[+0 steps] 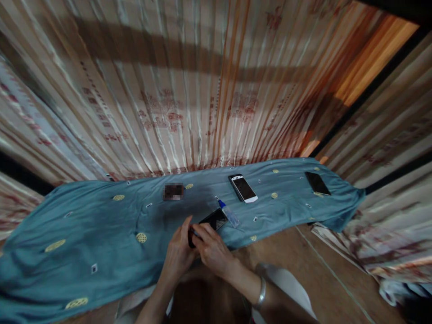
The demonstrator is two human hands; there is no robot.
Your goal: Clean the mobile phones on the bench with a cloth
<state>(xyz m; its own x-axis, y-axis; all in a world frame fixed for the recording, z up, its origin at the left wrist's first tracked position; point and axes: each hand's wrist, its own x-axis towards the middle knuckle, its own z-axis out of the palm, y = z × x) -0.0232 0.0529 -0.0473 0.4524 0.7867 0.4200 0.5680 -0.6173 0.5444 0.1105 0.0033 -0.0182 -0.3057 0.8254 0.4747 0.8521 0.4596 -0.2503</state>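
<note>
At the near edge of the blue cloth, my left hand (180, 249) and my right hand (214, 252) meet, both closed on a small dark object (191, 238). Fingers cover most of it, so its kind cannot be made out. Just beyond my right hand lies a black phone-like device (214, 219), partly hidden by the fingers. Touching or overlapping its right end is a clear tube-like bottle with a blue cap (228, 213). Farther back on the cloth rests a white-fronted phone (243, 188) with a dark screen and a dark edge along its left side.
The blue patterned cloth (111, 234) covers a long surface. A blurred-out dark rectangle (173, 191) lies left of centre, and a dark flat device (317, 183) sits at the right end. Striped curtains (195, 112) hang close behind; dark poles (381, 90) slant at the sides.
</note>
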